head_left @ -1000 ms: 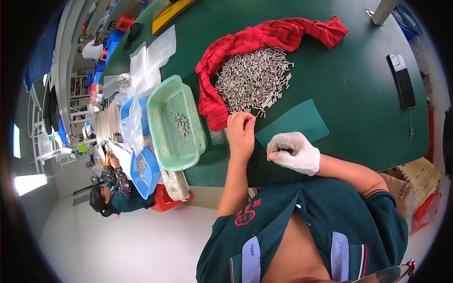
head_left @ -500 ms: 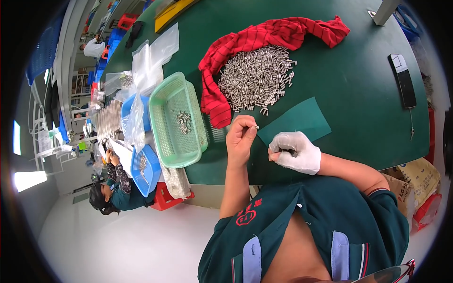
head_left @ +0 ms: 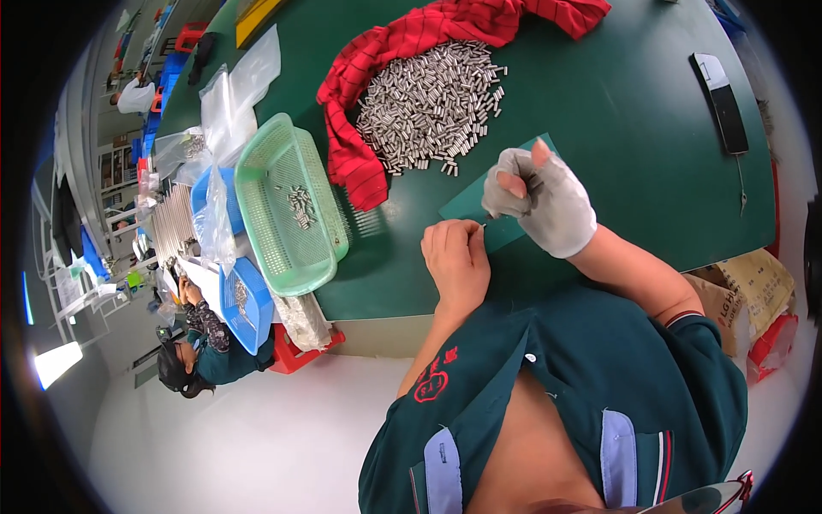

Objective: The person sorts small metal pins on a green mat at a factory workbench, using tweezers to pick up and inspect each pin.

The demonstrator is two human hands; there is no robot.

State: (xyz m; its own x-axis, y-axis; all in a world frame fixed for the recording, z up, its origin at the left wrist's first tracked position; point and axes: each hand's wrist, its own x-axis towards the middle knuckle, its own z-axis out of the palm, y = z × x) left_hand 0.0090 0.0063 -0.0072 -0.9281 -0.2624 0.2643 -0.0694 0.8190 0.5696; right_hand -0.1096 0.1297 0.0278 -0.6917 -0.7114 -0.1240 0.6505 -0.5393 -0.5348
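While the left hand (head_left: 458, 257) rests low on the green surface (head_left: 616, 111) with its bare fingers curled in and the tips pinched together, whatever it pinches is too small to make out. The right hand (head_left: 539, 201), in a pale fingerless glove, is raised just above a darker green mat (head_left: 479, 206); its fingers are folded into a loose fist with the bare thumb sticking up, and a thin metal piece seems to poke out toward the left hand, though I cannot tell for sure what it grips. The two hands sit close together, nearly touching at the fingertips.

Half a second ago the right hand lay flat and low on the mat, to the right of the left hand; now it has lifted and moved up beyond it. The left hand has drawn back toward the person's body, away from the heap.

That heap of small metal cylinders (head_left: 432, 94) lies well beyond the hands, piled against a red striped cloth (head_left: 402, 51) that wraps its left and far side. Left of the cloth stands a light green mesh basket (head_left: 265, 248) with a few of the same cylinders (head_left: 300, 206) inside. Further left are blue trays (head_left: 244, 295) and clear plastic bags (head_left: 235, 94). A dark flat device (head_left: 719, 94) lies far right on the surface. Another person (head_left: 197, 355) sits at lower left.
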